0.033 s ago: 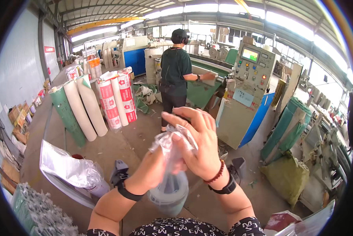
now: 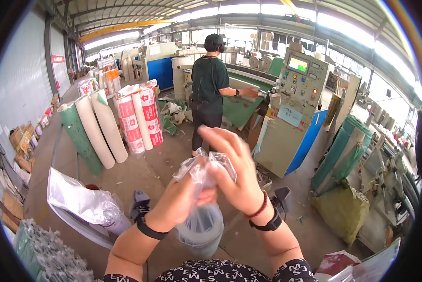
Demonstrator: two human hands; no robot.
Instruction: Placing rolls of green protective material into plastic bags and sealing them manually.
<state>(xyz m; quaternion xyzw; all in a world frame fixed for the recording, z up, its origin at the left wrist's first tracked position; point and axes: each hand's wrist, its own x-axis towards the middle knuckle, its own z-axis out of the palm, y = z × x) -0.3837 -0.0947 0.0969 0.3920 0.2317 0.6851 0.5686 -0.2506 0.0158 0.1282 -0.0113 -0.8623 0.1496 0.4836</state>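
A clear plastic bag (image 2: 204, 171) holding a grey roll (image 2: 200, 230) is hanging at picture centre, its crumpled mouth being gripped by both hands. The left hand (image 2: 180, 199) is pinching the bag's neck from seven o'clock; the right hand (image 2: 236, 176) is grasping the top from two o'clock, fingers spread. At twelve o'clock a person in a dark shirt (image 2: 210, 87) is standing at a green machine (image 2: 286, 108). Wrapped rolls (image 2: 110, 124) are leaning at ten o'clock.
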